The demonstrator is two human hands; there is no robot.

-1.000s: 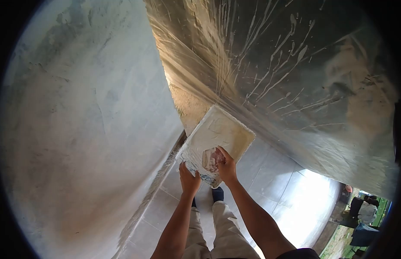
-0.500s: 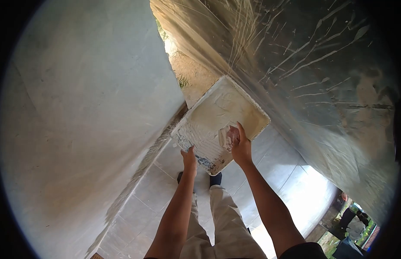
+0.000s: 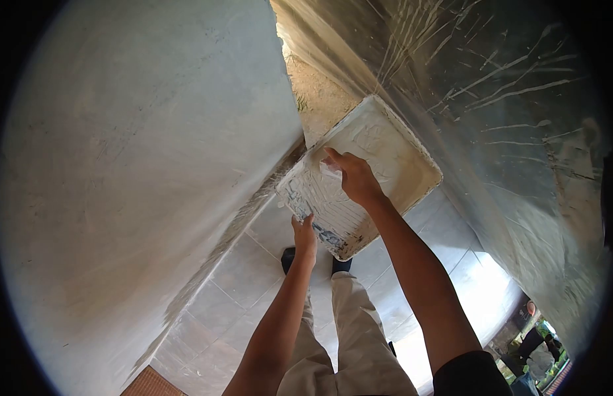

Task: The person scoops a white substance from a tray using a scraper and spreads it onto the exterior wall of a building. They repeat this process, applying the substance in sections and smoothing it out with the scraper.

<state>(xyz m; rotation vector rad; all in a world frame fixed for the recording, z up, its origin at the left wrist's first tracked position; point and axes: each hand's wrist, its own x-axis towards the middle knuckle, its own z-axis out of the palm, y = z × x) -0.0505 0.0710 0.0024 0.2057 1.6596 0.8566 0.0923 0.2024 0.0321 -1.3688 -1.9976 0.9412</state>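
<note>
My left hand [image 3: 305,236] is closed on the near left edge of a paint tray [image 3: 430,166], thumb over the rim. The tray is tilted in view, with creamy white paint, a ribbed slope and dark blue-grey stains in its near corner. My right hand [image 3: 353,173] is over the tray's left half, its fingers closed around a small whitish, paint-coated pad [image 3: 330,169]. Most of that pad is hidden beneath the fingers, so I cannot tell its exact kind.
A pale, smooth wall [image 3: 155,132] rises on the left, its lower edge roughly smeared. Paint-streaked plastic sheeting [image 3: 491,112] hangs on the right. Grey floor tiles [image 3: 234,277] lie under my feet. Sandy ground [image 3: 320,92] shows through a gap, and dark items [image 3: 534,350] stand at lower right.
My right hand has moved with the pad from the tray's right side to its left side. The tray, with my left hand on it, sits slightly further right and higher in view.
</note>
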